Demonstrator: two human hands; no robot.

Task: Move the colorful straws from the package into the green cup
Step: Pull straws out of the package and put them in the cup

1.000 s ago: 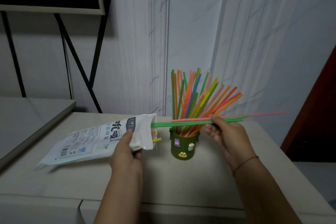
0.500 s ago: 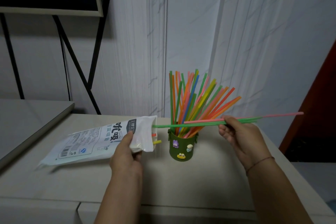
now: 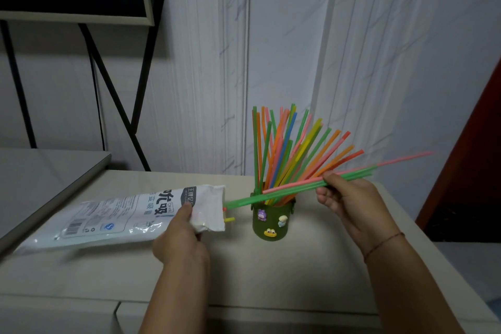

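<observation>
Straws (image 3: pixel 292 190), a few green ones and a pink one, are pinched in the right hand (image 3: pixel 349 200), and since a moment ago they have tilted: the far ends beyond the grip now rise to the right, while the near ends slope down to the left, their tips just outside the mouth of the package (image 3: pixel 130 214). A second ago more of their length reached toward the bag and they lay level; now they look fully drawn out. The left hand (image 3: pixel 180 241) stays closed on the package near its open end, pinning it to the table (image 3: pixel 271 274). Short yellow and red tips still peek from the opening. Below the held bunch stands the green cup (image 3: pixel 271 222), already crowded with straws. Judged next: swing the bunch upright and drop it in.
</observation>
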